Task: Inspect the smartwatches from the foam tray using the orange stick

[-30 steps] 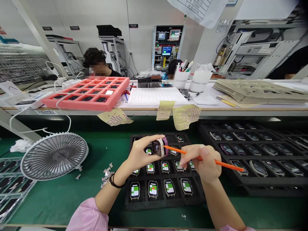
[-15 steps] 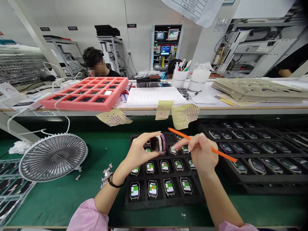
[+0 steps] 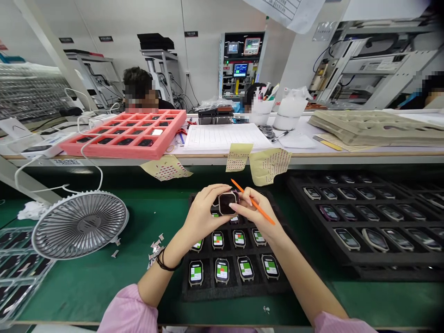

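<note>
A smartwatch body (image 3: 227, 204) with a dark screen is held up over the black foam tray (image 3: 236, 290). My left hand (image 3: 203, 208) grips it from the left, fingers on top and thumb below. My right hand (image 3: 260, 215) touches its right side with thumb and fingers, and an orange stick (image 3: 262, 210) is also held in that hand, slanting down to the right. Below, lit watches (image 3: 222, 269) with green and white screens sit in the tray's compartments, some showing a red patch. A purple part shows behind the held watch.
A grey fan (image 3: 81, 224) stands at the left, near small scraps (image 3: 156, 249). More black trays of watches (image 3: 347, 238) lie at the right. A shelf edge (image 3: 208, 158) crosses behind, carrying a pink foam tray (image 3: 156, 150). People sit beyond it.
My right hand has moved left and down onto the watch, and the orange stick in it has swung to a steeper slant. The watch's screen now faces me more.
</note>
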`<action>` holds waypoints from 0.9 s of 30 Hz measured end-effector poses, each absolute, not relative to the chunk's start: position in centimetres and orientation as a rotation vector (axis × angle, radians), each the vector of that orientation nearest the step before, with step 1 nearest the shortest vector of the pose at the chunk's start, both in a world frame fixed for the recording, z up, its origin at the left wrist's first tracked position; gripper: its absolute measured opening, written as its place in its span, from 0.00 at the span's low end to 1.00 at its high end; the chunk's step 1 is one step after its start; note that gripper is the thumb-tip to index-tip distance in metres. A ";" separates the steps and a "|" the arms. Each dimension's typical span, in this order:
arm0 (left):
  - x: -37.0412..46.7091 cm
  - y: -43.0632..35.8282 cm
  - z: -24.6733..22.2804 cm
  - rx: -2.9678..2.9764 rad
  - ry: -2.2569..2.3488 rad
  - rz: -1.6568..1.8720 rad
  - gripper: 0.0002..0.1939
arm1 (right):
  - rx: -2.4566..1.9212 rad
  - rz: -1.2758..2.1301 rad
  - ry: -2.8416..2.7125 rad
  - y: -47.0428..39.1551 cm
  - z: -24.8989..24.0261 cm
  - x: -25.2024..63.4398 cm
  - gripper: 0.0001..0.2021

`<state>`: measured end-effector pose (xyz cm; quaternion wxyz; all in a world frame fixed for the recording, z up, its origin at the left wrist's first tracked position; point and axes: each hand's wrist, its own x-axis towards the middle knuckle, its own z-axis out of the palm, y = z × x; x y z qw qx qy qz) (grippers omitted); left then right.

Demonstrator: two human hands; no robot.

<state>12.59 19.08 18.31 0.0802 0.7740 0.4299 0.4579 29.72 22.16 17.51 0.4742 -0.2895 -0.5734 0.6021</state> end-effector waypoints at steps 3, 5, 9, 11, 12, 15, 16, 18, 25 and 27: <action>12.6 19.0 18.5 2.312 1.269 1.369 0.25 | -0.694 1.473 -1.401 22.1 17.7 29.8 0.25; 12.6 18.9 18.5 2.307 1.252 1.367 0.25 | -0.700 1.457 -1.408 22.1 17.8 29.8 0.25; 12.5 18.9 18.6 2.288 1.213 1.367 0.25 | -0.711 1.450 -1.409 22.3 17.8 29.9 0.26; 12.5 18.9 18.6 2.280 1.201 1.374 0.25 | -0.712 1.451 -1.408 22.4 17.7 29.9 0.26; 12.5 18.9 18.6 2.277 1.201 1.376 0.25 | -0.714 1.448 -1.410 22.4 17.7 29.9 0.25; 12.5 19.0 18.4 2.273 1.219 1.366 0.25 | -0.716 1.438 -1.413 22.5 17.6 29.9 0.25; 12.5 19.0 18.4 2.271 1.226 1.362 0.26 | -0.714 1.442 -1.409 22.5 17.6 29.9 0.25; 12.6 19.0 18.3 2.268 1.224 1.380 0.26 | -0.710 1.456 -1.394 22.5 17.6 29.9 0.25; 12.6 19.2 18.3 2.235 1.068 1.454 0.16 | -0.729 1.437 -1.364 22.4 18.1 30.1 0.25; 12.5 19.3 18.3 2.249 1.082 1.419 0.21 | -0.733 1.416 -1.377 22.4 18.1 30.1 0.25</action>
